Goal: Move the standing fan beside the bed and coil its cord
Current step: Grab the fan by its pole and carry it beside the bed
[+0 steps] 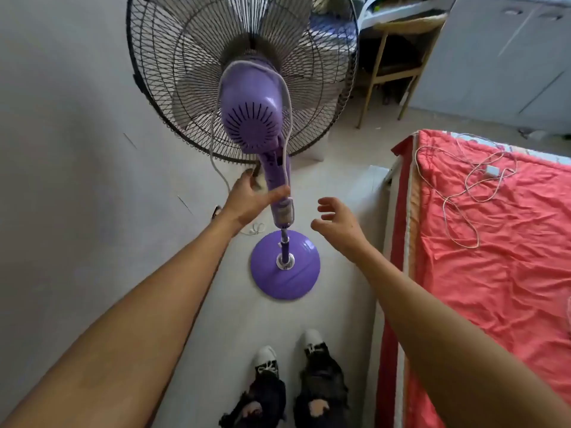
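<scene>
Fan (251, 118), cord (287, 97) draped over

Your forearms are bare, with no sleeves, watch or rings showing on your left hand (247, 200) or right hand (338, 222). You wear dark, ripped jeans (321, 387) with frayed holes at both knees, and black canvas sneakers (266, 359) with white toe caps and white laces.
</scene>
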Motion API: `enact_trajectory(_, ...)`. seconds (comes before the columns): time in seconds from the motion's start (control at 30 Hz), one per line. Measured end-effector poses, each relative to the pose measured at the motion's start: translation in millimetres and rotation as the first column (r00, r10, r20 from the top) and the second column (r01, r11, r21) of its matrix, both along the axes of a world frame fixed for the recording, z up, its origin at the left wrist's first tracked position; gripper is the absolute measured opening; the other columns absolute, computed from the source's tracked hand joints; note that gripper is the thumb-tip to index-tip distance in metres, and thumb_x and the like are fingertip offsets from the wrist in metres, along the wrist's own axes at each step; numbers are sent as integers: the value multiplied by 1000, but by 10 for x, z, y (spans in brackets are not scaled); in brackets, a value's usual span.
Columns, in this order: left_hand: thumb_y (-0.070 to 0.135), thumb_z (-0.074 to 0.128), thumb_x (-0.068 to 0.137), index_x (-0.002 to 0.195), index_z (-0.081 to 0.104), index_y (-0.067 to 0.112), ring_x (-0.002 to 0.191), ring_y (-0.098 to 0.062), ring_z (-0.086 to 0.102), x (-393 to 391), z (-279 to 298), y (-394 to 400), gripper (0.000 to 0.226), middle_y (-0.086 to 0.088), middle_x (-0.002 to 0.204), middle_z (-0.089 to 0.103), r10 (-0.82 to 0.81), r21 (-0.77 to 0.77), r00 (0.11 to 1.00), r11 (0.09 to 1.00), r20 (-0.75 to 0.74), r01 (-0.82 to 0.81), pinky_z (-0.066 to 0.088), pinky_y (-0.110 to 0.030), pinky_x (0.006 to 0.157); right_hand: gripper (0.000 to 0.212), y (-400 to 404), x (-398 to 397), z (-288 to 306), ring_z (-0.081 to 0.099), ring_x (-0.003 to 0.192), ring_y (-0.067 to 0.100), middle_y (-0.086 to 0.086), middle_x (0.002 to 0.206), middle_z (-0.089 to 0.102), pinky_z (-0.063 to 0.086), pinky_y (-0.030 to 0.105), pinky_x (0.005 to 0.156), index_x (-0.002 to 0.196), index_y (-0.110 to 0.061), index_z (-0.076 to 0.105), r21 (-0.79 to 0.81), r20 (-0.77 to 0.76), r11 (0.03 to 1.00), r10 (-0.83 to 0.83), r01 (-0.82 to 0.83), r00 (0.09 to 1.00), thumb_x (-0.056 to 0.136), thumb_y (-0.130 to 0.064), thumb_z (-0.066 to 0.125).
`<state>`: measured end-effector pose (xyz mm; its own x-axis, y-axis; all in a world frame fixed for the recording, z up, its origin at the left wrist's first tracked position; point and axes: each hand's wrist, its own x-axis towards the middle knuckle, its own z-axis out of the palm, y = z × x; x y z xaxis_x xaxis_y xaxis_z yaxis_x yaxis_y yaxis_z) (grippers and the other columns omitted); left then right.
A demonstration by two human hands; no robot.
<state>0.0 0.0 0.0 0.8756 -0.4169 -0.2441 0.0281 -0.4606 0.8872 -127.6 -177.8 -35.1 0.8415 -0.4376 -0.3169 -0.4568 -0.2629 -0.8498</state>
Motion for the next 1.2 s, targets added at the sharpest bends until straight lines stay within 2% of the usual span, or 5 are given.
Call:
enact_trajectory(0.4,50,81,62,85,66,36,73,25,57,517,-123,-589,31,11,90,70,321,15,923,943,212,-331,45,-2,69,76,-561,950,-496,53,124,25,12,138,54,44,34,99,141,-9,45,-111,-120,914,377,-390,918,75,-17,81)
enact_trajectory(0.53,44,84,62,116,62,34,102,17,58,655,-91,-545,58,14,116,66,254,-7,942,966,220,-259,41,-4,90,79,-462,1274,-551,51,126,29,12,141,53,42,34,100,144,-11,41,-139,-92,853,495,-503,864,76,-23,81)
enact_trajectory(0.7,38,84,64,116,58,38,101,30,49,768,-95,-448,58,29,113,59,255,-13,923,965,289,-263,34,6,87,55,-204,1572,-647,50,71,20,-4,87,58,36,16,52,113,-20,50,-64,-29,864,498,-499,867,70,-25,84)
enact_trajectory(1.0,30,90,63,106,58,50,100,26,54,797,11,-251,57,34,110,58,292,-86,922,956,256,-279,42,3,80,50,-6,1764,-681,57,67,19,-1,83,63,41,18,54,108,-14,56,-133,8,851,514,-508,858,67,-25,85)
enact_trajectory(1.2,17,92,64,118,59,29,101,21,57,621,137,-36,64,22,114,61,339,-151,908,939,246,-310,44,0,82,54,151,1621,-481,66,78,29,6,89,70,58,44,73,108,-13,57,-169,-29,811,564,-561,825,66,-29,86)
